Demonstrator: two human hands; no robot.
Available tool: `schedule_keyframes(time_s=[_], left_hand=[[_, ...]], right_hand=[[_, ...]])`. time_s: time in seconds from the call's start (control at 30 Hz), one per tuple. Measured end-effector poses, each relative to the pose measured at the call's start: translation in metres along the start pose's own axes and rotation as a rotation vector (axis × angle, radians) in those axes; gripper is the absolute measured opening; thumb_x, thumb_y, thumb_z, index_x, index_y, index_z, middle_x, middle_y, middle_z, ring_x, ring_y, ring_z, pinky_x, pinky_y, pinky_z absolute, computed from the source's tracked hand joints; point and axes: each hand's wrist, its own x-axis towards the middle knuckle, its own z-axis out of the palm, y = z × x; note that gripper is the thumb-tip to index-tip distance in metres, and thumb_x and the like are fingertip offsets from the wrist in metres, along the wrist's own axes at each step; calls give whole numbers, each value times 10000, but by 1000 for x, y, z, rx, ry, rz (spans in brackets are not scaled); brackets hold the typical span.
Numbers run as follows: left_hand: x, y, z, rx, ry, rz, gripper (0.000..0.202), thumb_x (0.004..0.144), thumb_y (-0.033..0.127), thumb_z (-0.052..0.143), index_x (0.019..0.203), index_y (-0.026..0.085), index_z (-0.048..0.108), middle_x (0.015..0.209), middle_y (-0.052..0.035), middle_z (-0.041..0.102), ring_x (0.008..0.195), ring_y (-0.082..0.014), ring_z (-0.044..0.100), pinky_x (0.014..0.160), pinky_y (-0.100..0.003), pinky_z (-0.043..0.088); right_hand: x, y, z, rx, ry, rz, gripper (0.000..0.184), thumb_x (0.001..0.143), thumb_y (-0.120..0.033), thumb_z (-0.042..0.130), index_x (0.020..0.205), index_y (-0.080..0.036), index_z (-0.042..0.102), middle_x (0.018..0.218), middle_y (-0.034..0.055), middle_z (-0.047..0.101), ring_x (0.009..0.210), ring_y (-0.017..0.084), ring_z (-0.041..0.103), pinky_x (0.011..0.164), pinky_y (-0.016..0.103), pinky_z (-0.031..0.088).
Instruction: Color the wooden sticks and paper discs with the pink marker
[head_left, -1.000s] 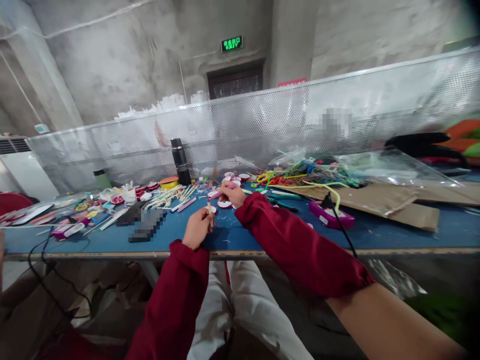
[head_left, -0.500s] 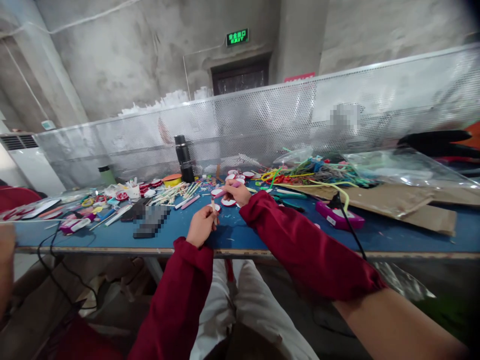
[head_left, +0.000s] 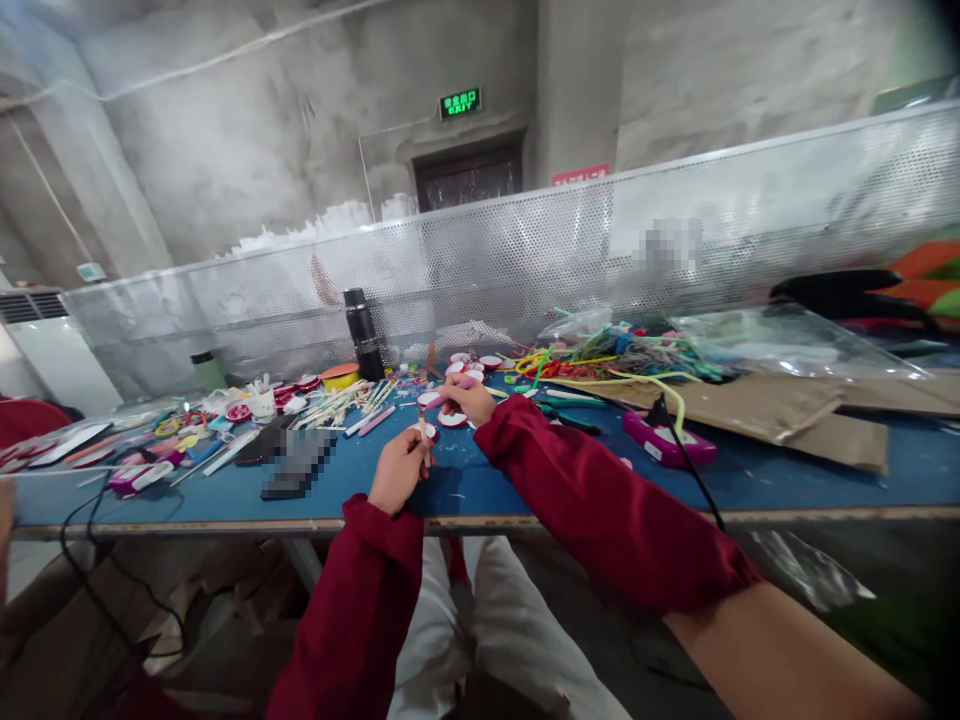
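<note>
Nearer than the black bottle and right of it, the left hand pinches a pale stick between closed fingers; the right hand grips a pink pen-like tool, tip near the stick; work seems midway, the stick not yet set down; what remains, I cannot tell.

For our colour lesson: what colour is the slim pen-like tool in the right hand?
The slim pen-like tool is pinkish purple; the head view shows it.
</note>
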Motion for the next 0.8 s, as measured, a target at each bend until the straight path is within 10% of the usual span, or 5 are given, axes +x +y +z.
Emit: schedule_keyframes(time_s=[0.8], left_hand=[[-3, 6, 1, -5, 1, -3, 180, 837, 359, 548, 791, 187, 574, 625, 26, 613, 440, -88, 475, 455, -212, 341]], right_hand=[[-1, -3, -1, 10, -40, 7, 299, 674, -384, 732, 633, -224, 483, 459, -42, 595, 402, 106, 519, 422, 211, 410]])
